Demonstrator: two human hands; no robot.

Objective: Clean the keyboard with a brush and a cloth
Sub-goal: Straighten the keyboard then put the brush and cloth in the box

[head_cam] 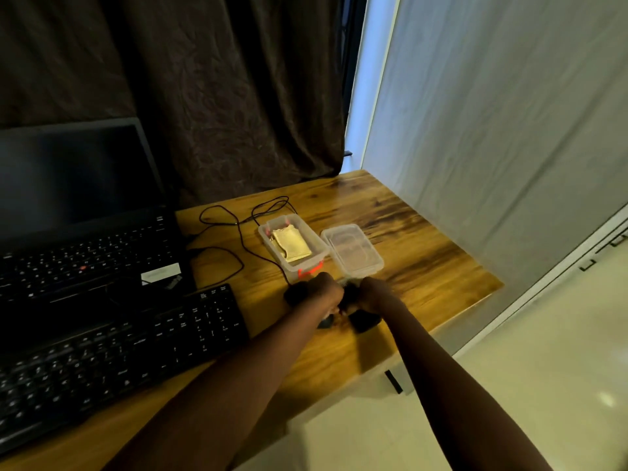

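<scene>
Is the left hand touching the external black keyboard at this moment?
Apart. The head view shows a strip of bare table between the left hand and the keyboard.

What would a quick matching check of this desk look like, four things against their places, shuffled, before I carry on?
Things:
1 cloth
2 lid
3 keyboard
4 cable

Places:
A on the desk, right of the box
B inside the box
C looped between the laptop and the box
D in front of the laptop

Pairs: 1-B, 2-A, 3-D, 4-C
</scene>
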